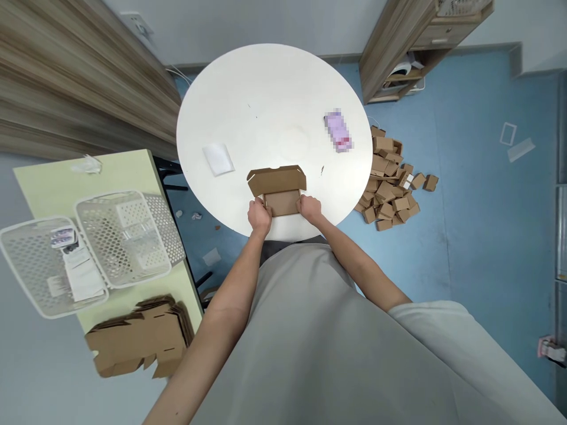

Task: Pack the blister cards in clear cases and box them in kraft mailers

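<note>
A small brown cardboard box (282,202) lies near the front edge of the round white table (274,82). Its lid flap (277,179) stands raised on the far side. My left hand (259,217) is closed on the box's left side wall, and my right hand (310,208) grips the right side wall. To the left of the box rests a flat white packet (218,159). A blurred purple item (338,131) lies at the right of the table.
Folded brown boxes (385,183) are heaped on the floor at right. On the green side table (48,171) stand white perforated baskets (121,236), with flat cardboard blanks (137,342) stacked nearer me. A wooden cabinet (398,41) stands behind at right.
</note>
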The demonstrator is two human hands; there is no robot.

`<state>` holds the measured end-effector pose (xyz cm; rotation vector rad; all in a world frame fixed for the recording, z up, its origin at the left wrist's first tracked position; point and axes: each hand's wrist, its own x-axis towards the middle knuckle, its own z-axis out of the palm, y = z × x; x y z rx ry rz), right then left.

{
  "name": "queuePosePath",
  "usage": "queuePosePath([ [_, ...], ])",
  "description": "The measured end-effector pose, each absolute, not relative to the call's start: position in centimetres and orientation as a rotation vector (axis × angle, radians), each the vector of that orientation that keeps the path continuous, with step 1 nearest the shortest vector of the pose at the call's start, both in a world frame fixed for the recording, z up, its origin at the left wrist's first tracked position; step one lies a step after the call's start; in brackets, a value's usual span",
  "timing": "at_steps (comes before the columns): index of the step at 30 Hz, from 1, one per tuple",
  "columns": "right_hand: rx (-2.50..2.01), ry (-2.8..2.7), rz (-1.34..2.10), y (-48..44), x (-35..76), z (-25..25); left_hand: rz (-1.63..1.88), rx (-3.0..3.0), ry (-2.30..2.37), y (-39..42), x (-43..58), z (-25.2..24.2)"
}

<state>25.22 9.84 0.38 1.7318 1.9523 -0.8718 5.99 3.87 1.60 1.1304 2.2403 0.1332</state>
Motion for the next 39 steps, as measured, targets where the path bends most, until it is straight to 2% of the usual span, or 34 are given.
queuePosePath([
  [12,1.852,1.932,-0.899,9.2,24.9,0.9,0.255,1.044,2.188,3.1,5.7,1.9],
  [18,1.918,1.946,-0.813,8.5,26.0,2.0,0.442,0.931,2.221,3.0,2.5,2.5],
  [25,2.102,1.762,-0.833,5.5,28.2,4.8,0.512,0.718,2.542,11.2,-6.9,0.9],
  [30,2.261,1.614,-0.836,2.7,28.4,6.5,0.392,0.627,2.529,17.7,-9.0,-0.9],
  [39,2.440,1.439,-0.771,-0.2,28.5,8.4,0.393,0.552,2.473,19.6,-10.0,-2.8],
])
